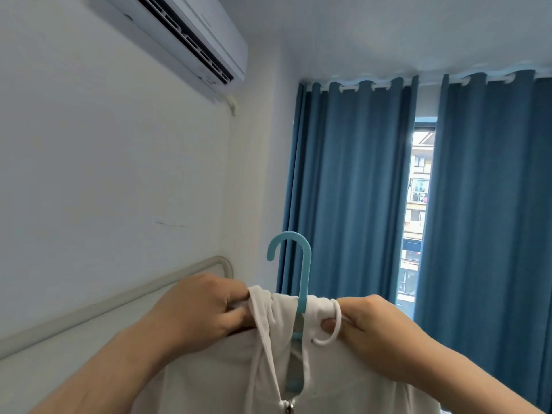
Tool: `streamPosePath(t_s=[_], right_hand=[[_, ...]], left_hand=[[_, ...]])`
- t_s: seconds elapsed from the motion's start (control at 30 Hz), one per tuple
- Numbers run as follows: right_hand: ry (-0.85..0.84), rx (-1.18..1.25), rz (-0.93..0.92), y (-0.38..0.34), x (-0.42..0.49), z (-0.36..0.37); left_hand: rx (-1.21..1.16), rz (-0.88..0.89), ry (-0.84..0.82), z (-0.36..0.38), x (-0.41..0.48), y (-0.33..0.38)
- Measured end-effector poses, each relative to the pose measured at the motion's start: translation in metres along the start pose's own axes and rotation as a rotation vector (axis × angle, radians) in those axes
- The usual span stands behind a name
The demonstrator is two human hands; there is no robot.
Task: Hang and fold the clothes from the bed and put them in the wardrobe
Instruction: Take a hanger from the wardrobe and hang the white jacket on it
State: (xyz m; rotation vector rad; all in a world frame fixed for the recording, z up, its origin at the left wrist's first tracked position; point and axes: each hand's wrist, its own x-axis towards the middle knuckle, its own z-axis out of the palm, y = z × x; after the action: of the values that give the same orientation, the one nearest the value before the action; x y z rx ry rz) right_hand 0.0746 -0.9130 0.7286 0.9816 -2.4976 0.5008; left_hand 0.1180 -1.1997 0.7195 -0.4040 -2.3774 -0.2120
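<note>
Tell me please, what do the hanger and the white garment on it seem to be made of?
The hanger looks like moulded plastic: an even light-blue colour, matte finish and thick rounded hook. The white garment looks like thin soft fabric, possibly cotton or a knit: it bunches into small folds where both hands grip it. The exact fibre cannot be told.

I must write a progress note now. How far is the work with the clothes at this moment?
Done: a white garment already sits on the blue hanger, whose hook stands free above it.
In hand: the left hand grips one shoulder and the right hand pinches a white strap loop, settling the top.
Left: hooking it in the wardrobe. Wardrobe and bed clothes are out of view, so the remainder is unknown.
</note>
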Motion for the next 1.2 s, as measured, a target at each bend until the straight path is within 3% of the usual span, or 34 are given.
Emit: streamPosePath(t_s=[0.1, 0.33, 0.5, 0.6, 0.7, 0.8, 0.93, 1.2], right_hand=[[0.042, 0.017, -0.027, 0.006, -0.004, -0.005], [0.043, 0.101, -0.137, 0.028, -0.032, -0.023], [0.057, 0.193, -0.169, 0.053, -0.060, -0.030], [0.033, 0.200, -0.243, 0.056, -0.070, -0.023], [-0.060, 0.272, -0.314, 0.043, -0.072, -0.011], [-0.137, 0.333, -0.391, 0.025, -0.072, 0.005], [-0.150, 0.373, -0.504, -0.001, -0.070, 0.040], [-0.242, 0.549, -0.648, -0.088, -0.082, 0.077]], left_hand=[[0.121, -0.055, 0.020, -0.012, -0.018, -0.005], [-0.005, -0.185, 0.128, -0.023, -0.067, 0.025], [0.116, -0.308, 0.200, -0.035, -0.107, 0.060], [0.218, -0.363, 0.148, -0.044, -0.131, 0.099], [0.273, -0.403, 0.122, -0.050, -0.147, 0.143], [0.206, -0.607, 0.090, -0.051, -0.167, 0.174], [0.267, -0.829, 0.106, -0.060, -0.208, 0.185], [0.446, -1.038, 0.191, -0.115, -0.281, 0.211]])
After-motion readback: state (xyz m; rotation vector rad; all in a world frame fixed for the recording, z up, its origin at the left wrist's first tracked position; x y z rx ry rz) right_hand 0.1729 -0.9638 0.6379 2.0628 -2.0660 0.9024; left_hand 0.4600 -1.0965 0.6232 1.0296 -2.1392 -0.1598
